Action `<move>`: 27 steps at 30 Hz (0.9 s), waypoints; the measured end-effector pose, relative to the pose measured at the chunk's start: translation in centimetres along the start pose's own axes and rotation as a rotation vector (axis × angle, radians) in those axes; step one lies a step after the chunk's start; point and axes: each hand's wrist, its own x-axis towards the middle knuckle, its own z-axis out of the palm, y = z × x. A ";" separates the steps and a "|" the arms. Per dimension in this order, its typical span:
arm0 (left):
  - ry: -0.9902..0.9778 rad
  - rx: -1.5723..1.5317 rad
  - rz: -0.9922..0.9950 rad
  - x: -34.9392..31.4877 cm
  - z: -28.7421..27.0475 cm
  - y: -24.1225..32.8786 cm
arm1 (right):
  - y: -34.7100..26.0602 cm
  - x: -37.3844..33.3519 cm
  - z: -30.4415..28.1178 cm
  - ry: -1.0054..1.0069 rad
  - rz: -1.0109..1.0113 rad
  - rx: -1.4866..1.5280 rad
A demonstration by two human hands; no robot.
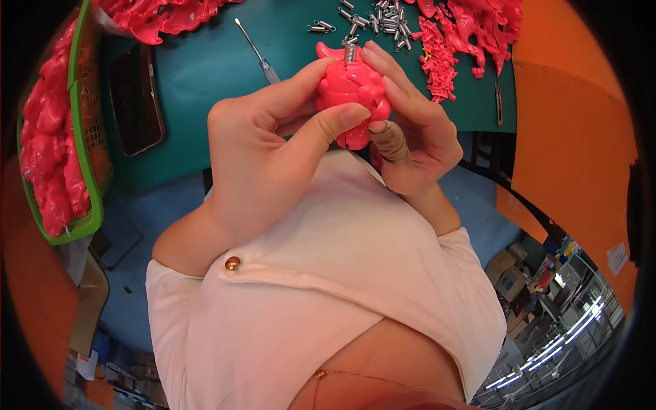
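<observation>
Between my two hands, above the near edge of the table, is a glossy pink plastic figure (355, 89) with rounded, moulded shapes. A metal coil spring (350, 55) stands up from its top. My left hand (283, 113) grips it from the left, thumb pressed across its front. My right hand (413, 123) closes round its right side, with a tan wrap on the thumb near the figure's lower edge. Fingers hide much of the figure's back and sides. Just left of it lies a screwdriver (256, 49) with a clear handle.
Loose springs (391, 24) lie beyond my hands on the green table (188, 75). Piles of pink parts (471, 34) sit at the far right and far left. A green basket (96, 160) of pink pieces and a dark phone (137, 99) are at left. Orange panels (564, 116) stand right.
</observation>
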 end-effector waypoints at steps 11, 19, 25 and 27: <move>-0.009 0.122 0.183 -0.3 -0.3 -0.6 | 0.0 -0.1 0.8 0.020 -0.016 0.145; -0.041 0.196 0.236 -0.6 -0.9 -0.3 | -0.9 -0.3 1.5 0.028 0.036 0.182; 0.005 0.249 0.247 -0.8 -0.7 -0.2 | -1.0 -0.1 1.7 0.031 0.058 0.204; 0.016 0.250 0.247 -0.8 -0.7 -0.2 | -1.2 0.0 1.8 0.039 0.074 0.218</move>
